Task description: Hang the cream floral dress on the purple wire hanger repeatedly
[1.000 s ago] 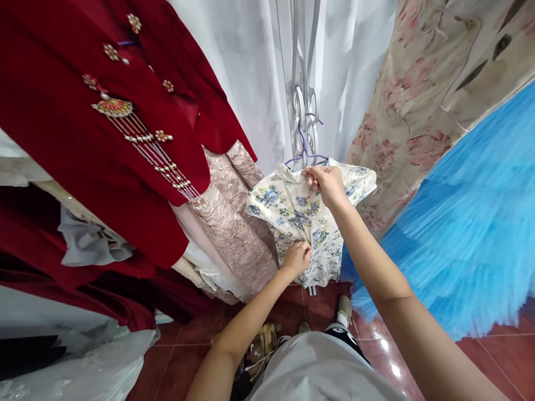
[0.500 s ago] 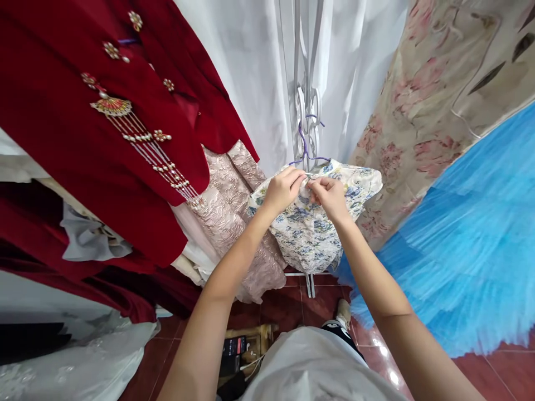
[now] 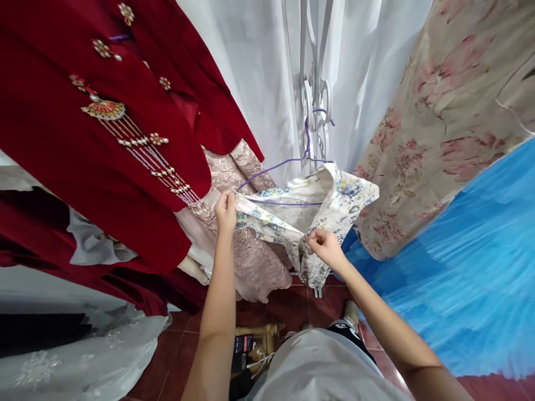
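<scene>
A white garment with a blue and yellow floral print point(image 3: 345, 203) hangs partly on a purple wire hanger point(image 3: 276, 166). Its right shoulder sits on the hanger, while the left side is pulled off and the hanger's left arm shows bare. My left hand point(image 3: 226, 210) is closed on the garment's left edge, close to the hanger's left end. My right hand point(image 3: 326, 245) pinches the fabric at the front opening, lower and nearer to me. Between my hands the cloth is stretched, and the inside of the garment shows. The hanger hooks onto a white rack point(image 3: 316, 114).
At left hangs a dark red velvet garment point(image 3: 163, 122) with beaded ornaments, beside a pink textured one point(image 3: 251, 262). A beige floral dress point(image 3: 401, 161) and a blue tulle skirt point(image 3: 451, 262) are at right. Items lie on the red tiled floor point(image 3: 288, 309) by my feet.
My left hand has moved left and down, drawing the garment's left side off the hanger. My right hand has moved down with the fabric. The garment's front now gapes open.
</scene>
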Available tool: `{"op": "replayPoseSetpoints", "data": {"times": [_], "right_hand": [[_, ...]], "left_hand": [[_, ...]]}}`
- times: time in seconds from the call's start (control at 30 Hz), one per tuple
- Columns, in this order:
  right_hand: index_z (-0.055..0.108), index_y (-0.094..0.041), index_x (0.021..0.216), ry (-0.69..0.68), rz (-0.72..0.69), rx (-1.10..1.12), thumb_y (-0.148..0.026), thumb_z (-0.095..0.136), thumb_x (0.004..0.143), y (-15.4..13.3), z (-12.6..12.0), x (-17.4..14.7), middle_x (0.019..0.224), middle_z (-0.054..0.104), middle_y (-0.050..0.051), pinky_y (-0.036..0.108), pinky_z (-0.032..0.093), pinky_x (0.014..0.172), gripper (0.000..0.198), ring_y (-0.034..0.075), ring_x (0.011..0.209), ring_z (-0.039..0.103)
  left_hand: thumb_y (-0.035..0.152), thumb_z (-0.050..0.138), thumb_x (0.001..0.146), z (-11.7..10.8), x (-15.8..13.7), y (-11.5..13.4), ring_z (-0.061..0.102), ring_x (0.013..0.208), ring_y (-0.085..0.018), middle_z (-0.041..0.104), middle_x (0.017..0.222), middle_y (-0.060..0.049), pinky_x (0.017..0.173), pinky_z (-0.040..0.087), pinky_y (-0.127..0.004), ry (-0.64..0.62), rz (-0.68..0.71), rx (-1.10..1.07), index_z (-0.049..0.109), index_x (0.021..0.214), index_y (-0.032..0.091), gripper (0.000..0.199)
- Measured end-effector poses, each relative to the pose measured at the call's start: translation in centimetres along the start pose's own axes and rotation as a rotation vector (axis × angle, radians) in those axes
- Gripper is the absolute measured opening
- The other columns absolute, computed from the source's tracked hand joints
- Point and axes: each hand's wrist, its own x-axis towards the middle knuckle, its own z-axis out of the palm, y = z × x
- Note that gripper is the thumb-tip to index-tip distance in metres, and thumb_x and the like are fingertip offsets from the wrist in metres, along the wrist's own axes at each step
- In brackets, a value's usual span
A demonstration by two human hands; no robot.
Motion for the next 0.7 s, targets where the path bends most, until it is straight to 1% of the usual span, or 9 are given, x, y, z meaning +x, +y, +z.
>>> {"op": "replayPoseSetpoints", "data": {"times": [0.1,0.2,0.27,0.3,0.37,0.43,0.57,0.63,0.7], "right_hand": [[0.063,-0.020,0.079,0.074,0.001,-0.148,-0.039,0.058,0.086,-0.1,-0.1,-0.1,0.059,0.062,0.000,0.029,0.042,0.057,0.020,0.017,0.054,0.056],[0.066,-0.019,0.104,0.095,-0.160,-0.187,-0.036,0.065,0.083,-0.8,0.5,-0.1,0.091,0.073,0.008,0.035,0.050,0.077,0.027,0.023,0.081,0.066],[0.067,-0.019,0.108,-0.078,-0.237,-0.147,-0.036,0.071,0.080,-1.5,1.3,-0.2,0.105,0.072,0.009,0.037,0.050,0.086,0.034,0.026,0.095,0.065],[0.068,-0.018,0.105,-0.212,-0.224,-0.111,-0.038,0.073,0.079,-1.8,1.7,-0.3,0.102,0.071,0.008,0.036,0.050,0.085,0.033,0.025,0.093,0.064],[0.068,-0.016,0.093,-0.460,-0.129,-0.010,-0.043,0.073,0.080,-2.5,2.1,-0.5,0.084,0.067,0.003,0.031,0.050,0.073,0.031,0.020,0.077,0.060],[0.066,-0.015,0.084,-0.585,-0.073,0.074,-0.048,0.071,0.083,-3.4,1.5,-0.9,0.073,0.060,-0.001,0.027,0.045,0.065,0.033,0.015,0.067,0.051],[0.064,-0.015,0.075,-0.633,-0.080,0.057,-0.051,0.068,0.087,-5.5,-2.9,-2.1,0.067,0.052,-0.003,0.025,0.038,0.060,0.039,0.011,0.063,0.043],[0.064,-0.015,0.072,-0.626,-0.037,0.039,-0.053,0.066,0.088,-6.5,-6.1,-2.8,0.063,0.050,-0.003,0.024,0.036,0.055,0.041,0.011,0.059,0.042],[0.062,-0.016,0.067,-0.530,-0.014,0.019,-0.053,0.069,0.086,-7.3,-9.3,-3.2,0.059,0.048,-0.003,0.024,0.032,0.051,0.042,0.011,0.055,0.040]], "left_hand": [[0.057,0.052,0.094,0.4,-5.4,-1.2,0.052,0.069,-0.015,0.054,0.073,0.000,0.065,0.044,-0.025,0.041,-0.152,-0.035,0.058,0.082,0.020,0.039],[0.056,0.051,0.095,1.9,-10.1,1.0,0.054,0.067,-0.015,0.057,0.073,-0.001,0.062,0.044,-0.025,-0.055,-0.183,-0.074,0.062,0.086,0.020,0.038],[0.053,0.049,0.098,2.9,-11.7,3.4,0.057,0.071,-0.016,0.062,0.078,-0.002,0.065,0.045,-0.025,-0.189,-0.140,-0.095,0.065,0.091,0.020,0.037],[0.052,0.048,0.099,3.3,-12.1,4.6,0.058,0.072,-0.016,0.064,0.080,-0.003,0.066,0.046,-0.026,-0.268,-0.119,-0.101,0.066,0.093,0.021,0.037],[0.053,0.047,0.100,4.1,-12.4,6.5,0.057,0.070,-0.015,0.064,0.079,-0.002,0.066,0.046,-0.026,-0.435,-0.104,-0.132,0.066,0.097,0.021,0.037],[0.061,0.048,0.098,4.7,-12.9,7.4,0.057,0.070,-0.015,0.063,0.081,-0.002,0.067,0.047,-0.026,-0.626,-0.131,-0.241,0.065,0.104,0.020,0.044],[0.075,0.054,0.087,6.0,-16.6,6.8,0.064,0.096,-0.024,0.069,0.102,-0.010,0.089,0.051,-0.035,-1.085,-0.287,-0.537,0.063,0.117,0.017,0.066],[0.073,0.061,0.084,6.5,-19.1,6.1,0.064,0.098,-0.026,0.071,0.103,-0.010,0.091,0.051,-0.038,-1.297,-0.395,-0.534,0.068,0.111,0.016,0.063],[0.068,0.064,0.084,6.7,-20.4,5.5,0.064,0.089,-0.025,0.073,0.095,-0.007,0.084,0.052,-0.036,-1.411,-0.453,-0.438,0.072,0.100,0.017,0.054]]}}
